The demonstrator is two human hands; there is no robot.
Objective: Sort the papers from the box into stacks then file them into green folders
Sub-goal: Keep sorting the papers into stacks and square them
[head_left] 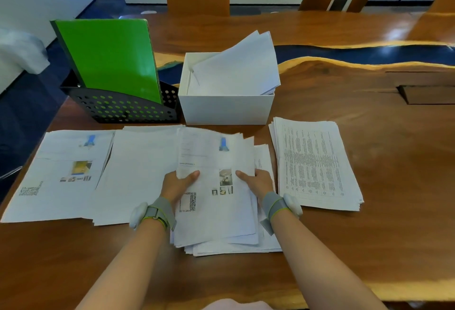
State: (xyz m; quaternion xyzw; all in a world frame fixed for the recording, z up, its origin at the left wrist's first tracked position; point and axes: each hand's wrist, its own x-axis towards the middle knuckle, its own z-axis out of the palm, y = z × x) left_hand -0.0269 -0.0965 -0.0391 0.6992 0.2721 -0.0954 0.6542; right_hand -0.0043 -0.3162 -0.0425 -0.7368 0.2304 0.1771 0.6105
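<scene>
Gripping the middle bundle of papers (216, 211) at both side edges: left hand (176, 185) and right hand (257, 181), thumbs pressed on the top sheet, other fingers tucked under, out of sight. Bundle sits over a loose pile (236, 248) on the wooden table (369, 235). Laid out alongside: photo-page stack (59, 174) far left, plain stack (140, 174) next to it, table-print stack (317, 164) on the right. White box (226, 108) behind, sheets (238, 68) leaning inside. Green folders (110, 58) upright in black perforated holder (128, 110), just left of the box
</scene>
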